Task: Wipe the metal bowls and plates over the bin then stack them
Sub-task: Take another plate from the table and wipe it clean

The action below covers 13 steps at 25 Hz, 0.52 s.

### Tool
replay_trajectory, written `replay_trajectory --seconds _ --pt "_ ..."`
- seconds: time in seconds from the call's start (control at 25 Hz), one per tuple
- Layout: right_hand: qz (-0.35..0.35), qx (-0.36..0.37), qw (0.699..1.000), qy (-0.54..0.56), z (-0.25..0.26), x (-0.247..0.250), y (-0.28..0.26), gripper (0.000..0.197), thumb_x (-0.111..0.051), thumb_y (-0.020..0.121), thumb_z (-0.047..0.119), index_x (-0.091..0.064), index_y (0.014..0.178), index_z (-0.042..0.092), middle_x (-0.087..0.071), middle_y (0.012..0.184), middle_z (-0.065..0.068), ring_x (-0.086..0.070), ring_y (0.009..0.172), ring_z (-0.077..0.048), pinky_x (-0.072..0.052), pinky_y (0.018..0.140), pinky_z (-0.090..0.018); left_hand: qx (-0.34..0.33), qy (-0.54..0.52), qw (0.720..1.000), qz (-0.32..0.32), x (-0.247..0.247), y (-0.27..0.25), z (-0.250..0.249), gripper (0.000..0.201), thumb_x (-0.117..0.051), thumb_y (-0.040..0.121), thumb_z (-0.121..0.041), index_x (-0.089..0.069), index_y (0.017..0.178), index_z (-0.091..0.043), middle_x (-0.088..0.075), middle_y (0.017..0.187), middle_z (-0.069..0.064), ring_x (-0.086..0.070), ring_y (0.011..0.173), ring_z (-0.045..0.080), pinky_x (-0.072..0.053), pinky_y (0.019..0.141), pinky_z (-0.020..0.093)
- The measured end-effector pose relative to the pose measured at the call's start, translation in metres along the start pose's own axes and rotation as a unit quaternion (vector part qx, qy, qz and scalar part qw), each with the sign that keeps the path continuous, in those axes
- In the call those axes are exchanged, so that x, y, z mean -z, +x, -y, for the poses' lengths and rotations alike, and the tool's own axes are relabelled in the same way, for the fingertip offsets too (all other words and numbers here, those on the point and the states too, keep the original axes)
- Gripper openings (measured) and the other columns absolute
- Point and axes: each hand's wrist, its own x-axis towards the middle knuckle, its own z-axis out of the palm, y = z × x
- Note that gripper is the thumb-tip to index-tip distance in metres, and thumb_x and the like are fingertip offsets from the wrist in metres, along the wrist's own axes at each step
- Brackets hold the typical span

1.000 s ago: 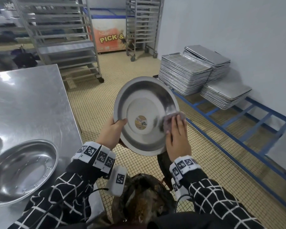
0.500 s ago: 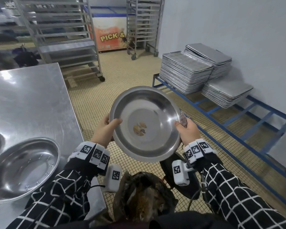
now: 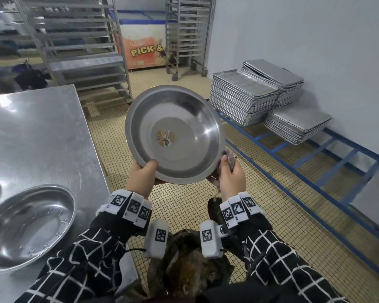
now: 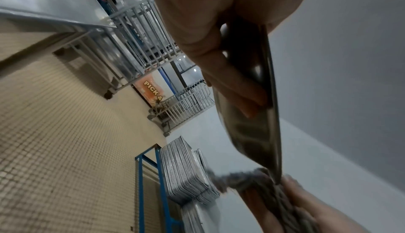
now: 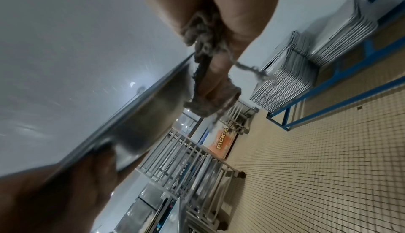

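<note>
1. Nearest the camera, at the bottom of the head view, the open bin (image 3: pixel 190 274) sits on the floor between two forearms in black sleeves with a white grid pattern; brown scraps lie inside it.

2. Both wrists carry white bands printed with black square markers.

3. The left hand (image 3: pixel 141 178) grips the lower left rim of a round metal plate (image 3: pixel 175 136). The thumb lies over the inner face, and in the left wrist view the fingers (image 4: pixel 236 87) press against the back.

4. The plate is held in the air above the bin, tilted so its inner face is toward the person. A small round sticker (image 3: pixel 165 138) sits at its centre.

5. The right hand (image 3: pixel 230 180) meets the plate's lower right rim. Its fingers are curled round a greyish cloth (image 3: pixel 229 158), which wraps the edge of the plate.

6. To the left, a steel counter (image 3: pixel 42 132) carries a second metal bowl (image 3: pixel 29 226) near its front edge, resting open side up, well apart from the held plate.

7. The floor (image 3: pixel 184 206) is covered in small beige tiles.

8. To the right, a low blue frame (image 3: pixel 298 171) along the wall holds stacks of metal trays (image 3: pixel 245 97).

9. Farthest away stand tall wheeled racks (image 3: pixel 81 47) and a chest freezer (image 3: pixel 144 49) lettered "PICK &".
</note>
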Motion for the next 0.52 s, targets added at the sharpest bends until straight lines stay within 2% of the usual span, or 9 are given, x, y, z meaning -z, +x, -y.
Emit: replay_trajectory --seconds 0.08,0.12,0.2,0.28,0.32,0.4,0.44,0.52 --pt "-0.009 -0.008 1.0 -0.001 0.002 0.006 0.0 0.017 -0.05 0.096 0.035 -0.055 0.107 0.024 -0.062 0.096 0.003 -0.065 0.087 -0.015 -0.06 0.068 -0.034 0.008 0.03 0.999 -0.009 0.008 0.002 -0.003 0.018 -0.048 0.092 -0.005 -0.05 0.094 -0.022 -0.06 0.094 0.009 -0.063 0.089 0.029 -0.057 0.08 0.045" --pt "-0.003 0.013 0.999 -0.045 0.002 0.008 0.0 0.017 -0.05 0.095 0.036 -0.056 0.105 0.024 -0.063 0.093 0.005 -0.065 0.086 -0.013 -0.06 0.069 -0.034 0.008 0.044 0.999 -0.009 0.011 0.002 -0.005 0.018 -0.047 0.093 -0.005 -0.049 0.092 -0.023 -0.059 0.092 0.009 -0.063 0.085 0.027 -0.057 0.077 0.044" --pt "0.041 0.093 0.979 -0.178 0.004 0.009 -0.003 0.022 -0.049 0.095 0.038 -0.059 0.105 0.021 -0.064 0.085 0.009 -0.063 0.076 -0.005 -0.058 0.067 -0.026 0.002 0.069 0.998 -0.003 0.014 0.004 -0.01 0.017 -0.047 0.095 -0.008 -0.047 0.089 -0.024 -0.058 0.089 0.009 -0.061 0.077 0.023 -0.055 0.069 0.038" --pt "0.11 0.184 0.932 -0.293 0.004 0.005 -0.01 0.029 -0.049 0.094 0.04 -0.06 0.109 0.018 -0.064 0.084 0.007 -0.061 0.073 -0.004 -0.052 0.064 -0.019 -0.014 0.095 0.995 -0.002 0.015 0.004 -0.013 0.012 -0.047 0.097 -0.014 -0.048 0.089 -0.022 -0.058 0.084 0.007 -0.06 0.073 0.021 -0.052 0.064 0.033" --pt "0.155 0.22 0.905 -0.331 0.003 0.002 -0.015 0.033 -0.048 0.094 0.042 -0.06 0.112 0.017 -0.065 0.09 0.004 -0.062 0.078 -0.006 -0.052 0.068 -0.019 -0.019 0.101 0.995 0.001 0.015 0.003 -0.015 0.007 -0.047 0.098 -0.017 -0.05 0.092 -0.02 -0.059 0.083 0.006 -0.06 0.072 0.021 -0.051 0.064 0.033" --pt "0.26 0.275 0.84 -0.388 -0.003 -0.008 -0.028 0.044 -0.044 0.095 0.046 -0.056 0.124 0.016 -0.063 0.114 -0.002 -0.059 0.104 -0.014 -0.048 0.093 -0.027 -0.024 0.108 0.994 0.017 0.012 0.003 -0.018 0.006 -0.048 0.098 -0.022 -0.053 0.097 -0.019 -0.061 0.086 0.006 -0.062 0.074 0.02 -0.051 0.065 0.033" --pt "0.304 0.301 0.799 -0.422 -0.007 -0.011 -0.034 0.05 -0.038 0.096 0.05 -0.051 0.13 0.016 -0.057 0.127 -0.002 -0.051 0.118 -0.016 -0.039 0.104 -0.031 -0.028 0.109 0.993 0.029 0.01 0.002 -0.02 0.007 -0.047 0.099 -0.022 -0.053 0.097 -0.02 -0.062 0.087 0.005 -0.063 0.072 0.018 -0.052 0.062 0.031" --pt "0.355 0.331 0.731 -0.479 -0.014 -0.014 -0.04 0.062 -0.018 0.095 0.058 -0.037 0.142 0.022 -0.037 0.148 0.001 -0.027 0.139 -0.018 -0.02 0.116 -0.037 -0.03 0.101 0.993 0.046 0.009 0.0 -0.027 0.007 -0.047 0.099 -0.022 -0.053 0.101 -0.018 -0.063 0.085 0.003 -0.065 0.06 0.01 -0.053 0.051 0.023"
